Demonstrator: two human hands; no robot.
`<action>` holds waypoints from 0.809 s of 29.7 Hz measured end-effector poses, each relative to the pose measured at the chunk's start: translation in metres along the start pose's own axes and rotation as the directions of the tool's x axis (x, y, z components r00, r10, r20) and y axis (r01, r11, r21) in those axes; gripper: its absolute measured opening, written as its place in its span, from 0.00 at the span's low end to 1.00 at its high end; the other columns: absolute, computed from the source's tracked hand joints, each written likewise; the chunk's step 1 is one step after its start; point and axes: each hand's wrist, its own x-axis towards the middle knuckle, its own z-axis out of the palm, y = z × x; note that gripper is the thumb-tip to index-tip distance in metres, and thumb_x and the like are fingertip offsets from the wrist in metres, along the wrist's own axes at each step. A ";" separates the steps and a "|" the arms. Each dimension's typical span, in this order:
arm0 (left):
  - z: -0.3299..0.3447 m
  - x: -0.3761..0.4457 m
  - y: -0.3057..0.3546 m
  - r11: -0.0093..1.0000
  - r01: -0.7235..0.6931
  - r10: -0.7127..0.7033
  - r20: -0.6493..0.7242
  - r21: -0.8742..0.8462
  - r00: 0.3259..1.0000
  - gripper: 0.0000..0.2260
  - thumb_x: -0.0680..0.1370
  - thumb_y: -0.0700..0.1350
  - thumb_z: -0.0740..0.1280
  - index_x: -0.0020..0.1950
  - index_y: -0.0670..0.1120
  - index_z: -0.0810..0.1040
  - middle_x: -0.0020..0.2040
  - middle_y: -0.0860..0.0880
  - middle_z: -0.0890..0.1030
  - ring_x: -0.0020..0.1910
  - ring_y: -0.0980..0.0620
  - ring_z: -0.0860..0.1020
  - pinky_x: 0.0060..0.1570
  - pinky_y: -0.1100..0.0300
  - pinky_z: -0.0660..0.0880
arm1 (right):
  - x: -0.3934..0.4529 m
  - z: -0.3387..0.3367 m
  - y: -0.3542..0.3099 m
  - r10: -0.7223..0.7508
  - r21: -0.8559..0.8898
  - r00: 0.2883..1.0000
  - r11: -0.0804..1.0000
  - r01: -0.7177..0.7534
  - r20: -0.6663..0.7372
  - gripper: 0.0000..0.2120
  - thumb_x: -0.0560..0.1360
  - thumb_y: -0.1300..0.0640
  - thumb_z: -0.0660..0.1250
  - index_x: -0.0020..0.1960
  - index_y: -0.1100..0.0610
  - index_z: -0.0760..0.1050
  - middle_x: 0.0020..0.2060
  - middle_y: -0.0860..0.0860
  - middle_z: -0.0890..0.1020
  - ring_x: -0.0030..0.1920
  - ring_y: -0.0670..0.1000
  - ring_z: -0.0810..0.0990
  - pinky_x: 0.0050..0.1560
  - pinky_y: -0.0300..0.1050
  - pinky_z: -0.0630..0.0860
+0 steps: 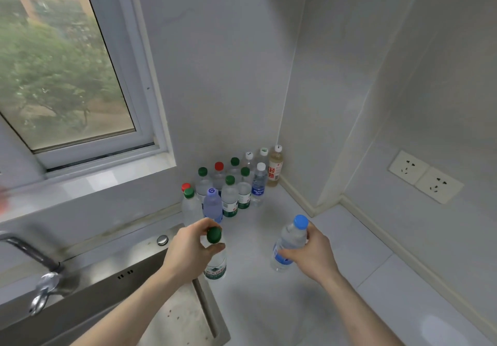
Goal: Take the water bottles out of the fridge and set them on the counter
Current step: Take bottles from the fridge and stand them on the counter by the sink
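Water bottles, two in the hands: the left hand (188, 248) grips a green-capped bottle (215, 262) by its neck, the right hand (312, 254) wraps a blue-capped bottle (290, 243) at its waist, both over the bench (269, 305). They look full, weighty, smooth-sided. A cluster (234, 184) of about twelve stands in the corner.

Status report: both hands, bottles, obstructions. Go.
Left hand grips green-capped bottle. Right hand grips blue-capped bottle. Both at the counter. Bottle cluster ahead in corner, sink at left.
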 end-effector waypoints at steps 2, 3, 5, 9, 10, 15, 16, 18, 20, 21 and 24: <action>0.003 0.011 -0.001 1.000 0.019 -0.019 -0.011 0.023 1.000 0.14 0.71 0.52 0.80 0.52 0.60 0.79 0.47 0.64 0.82 0.50 0.58 0.79 0.48 0.57 0.77 | 0.023 0.002 -0.004 0.010 -0.004 1.000 1.000 -0.010 -0.018 0.18 0.63 0.59 0.80 0.50 0.48 0.79 0.42 0.46 0.85 0.43 0.46 0.85 0.42 0.45 0.81; 0.004 0.015 0.000 0.999 0.028 -0.028 -0.014 0.035 1.000 0.14 0.71 0.52 0.80 0.53 0.60 0.79 0.47 0.64 0.81 0.49 0.58 0.79 0.47 0.57 0.77 | 0.032 0.002 -0.006 0.010 -0.003 0.999 1.000 -0.010 -0.032 0.16 0.63 0.61 0.80 0.48 0.50 0.79 0.41 0.48 0.85 0.43 0.48 0.85 0.42 0.48 0.81; 0.011 0.032 -0.004 0.997 0.049 -0.048 -0.015 0.056 0.999 0.14 0.71 0.52 0.80 0.53 0.59 0.79 0.47 0.64 0.81 0.47 0.57 0.78 0.47 0.56 0.77 | 0.063 0.005 -0.008 0.027 -0.014 0.999 1.000 -0.028 -0.046 0.15 0.63 0.62 0.80 0.45 0.52 0.79 0.40 0.50 0.85 0.42 0.50 0.85 0.41 0.48 0.81; 0.015 0.051 -0.007 0.994 0.066 -0.065 -0.007 0.089 0.998 0.14 0.72 0.52 0.79 0.52 0.59 0.79 0.48 0.63 0.81 0.49 0.54 0.78 0.46 0.55 0.76 | 0.109 0.009 -0.012 0.057 -0.009 0.997 0.998 -0.058 -0.044 0.19 0.63 0.63 0.79 0.48 0.47 0.76 0.41 0.45 0.84 0.43 0.49 0.84 0.41 0.44 0.79; 0.017 0.059 -0.008 0.992 0.079 -0.078 -0.010 0.100 0.997 0.14 0.72 0.52 0.79 0.52 0.59 0.79 0.48 0.63 0.81 0.49 0.53 0.78 0.45 0.56 0.76 | 0.125 0.011 -0.011 0.064 -0.015 0.997 0.998 -0.064 -0.041 0.21 0.62 0.62 0.79 0.50 0.47 0.77 0.43 0.46 0.84 0.44 0.50 0.84 0.43 0.45 0.79; 0.022 0.077 -0.011 0.984 0.102 -0.102 -0.010 0.145 0.995 0.13 0.72 0.52 0.78 0.52 0.60 0.78 0.47 0.63 0.80 0.49 0.54 0.77 0.41 0.59 0.71 | 0.186 0.023 -0.007 0.077 -0.003 0.993 0.997 -0.078 -0.095 0.24 0.62 0.58 0.81 0.55 0.49 0.78 0.46 0.46 0.84 0.46 0.51 0.84 0.45 0.46 0.78; 0.023 0.079 -0.011 0.983 0.106 -0.106 -0.005 0.150 0.994 0.13 0.72 0.52 0.78 0.52 0.61 0.78 0.47 0.64 0.80 0.49 0.54 0.76 0.40 0.60 0.70 | 0.193 0.024 -0.009 0.084 0.003 0.992 0.996 -0.084 -0.096 0.22 0.63 0.60 0.81 0.54 0.49 0.77 0.45 0.46 0.83 0.45 0.51 0.83 0.44 0.44 0.76; 0.025 0.089 -0.014 0.982 0.116 -0.116 -0.007 0.151 0.993 0.13 0.73 0.52 0.78 0.52 0.61 0.78 0.46 0.65 0.79 0.48 0.56 0.76 0.39 0.63 0.69 | 0.217 0.027 -0.012 0.082 0.014 0.993 0.997 -0.081 -0.081 0.21 0.66 0.62 0.80 0.52 0.49 0.76 0.43 0.45 0.80 0.44 0.50 0.80 0.44 0.42 0.73; 0.024 0.094 -0.014 0.980 0.122 -0.123 -0.009 0.159 0.992 0.13 0.73 0.52 0.78 0.52 0.61 0.78 0.46 0.65 0.79 0.48 0.56 0.75 0.39 0.66 0.67 | 0.234 0.031 -0.013 0.082 0.006 0.994 0.997 -0.081 -0.079 0.18 0.67 0.62 0.79 0.52 0.51 0.77 0.43 0.45 0.81 0.44 0.51 0.81 0.43 0.42 0.72; 0.024 0.096 -0.015 0.979 0.124 -0.124 -0.008 0.162 0.992 0.13 0.73 0.52 0.78 0.52 0.61 0.78 0.46 0.65 0.79 0.47 0.56 0.76 0.39 0.66 0.67 | 0.243 0.034 -0.013 0.082 -0.005 0.994 0.997 -0.082 -0.077 0.18 0.67 0.61 0.79 0.53 0.51 0.78 0.45 0.46 0.82 0.45 0.52 0.81 0.43 0.42 0.73; 0.025 0.103 -0.020 0.978 0.144 -0.144 -0.012 0.154 0.989 0.14 0.72 0.51 0.79 0.52 0.61 0.78 0.45 0.66 0.78 0.47 0.57 0.76 0.40 0.65 0.69 | 0.266 0.044 -0.014 0.079 -0.012 0.995 0.997 -0.080 -0.056 0.21 0.68 0.61 0.79 0.58 0.52 0.79 0.50 0.48 0.84 0.49 0.52 0.82 0.47 0.44 0.75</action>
